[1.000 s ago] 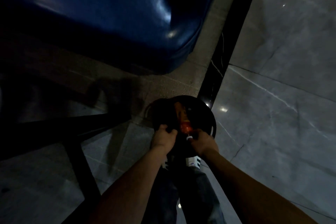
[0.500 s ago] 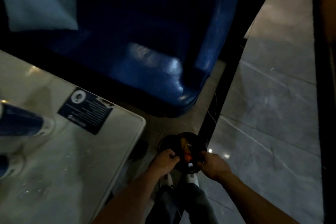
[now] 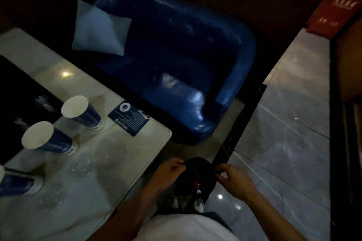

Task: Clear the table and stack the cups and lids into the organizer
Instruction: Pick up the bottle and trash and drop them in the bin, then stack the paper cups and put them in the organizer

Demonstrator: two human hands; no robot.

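Two blue paper cups (image 3: 82, 111) (image 3: 47, 141) stand open on the pale marble table (image 3: 125, 162), and a third cup (image 3: 13, 182) is cut off at the left edge. Clear lids (image 3: 82, 166) lie flat on the table near them, hard to make out. Below the table corner, a round black bin (image 3: 197, 174) with a red-orange item (image 3: 196, 182) inside sits on the floor. My left hand (image 3: 168, 172) is curled on its left rim. My right hand (image 3: 235, 180) is at the right rim with fingers spread apart.
A dark tray or mat (image 3: 17, 103) covers the table's left part, and a blue card (image 3: 129, 117) lies near its far corner. A blue leather sofa (image 3: 186, 76) with a grey cushion (image 3: 100, 29) stands behind. Grey floor tiles (image 3: 284, 152) stretch right.
The view has lifted from the floor, bringing the table, cups and sofa into sight. My right hand has loosened from the bin's rim; my left hand stays on it.
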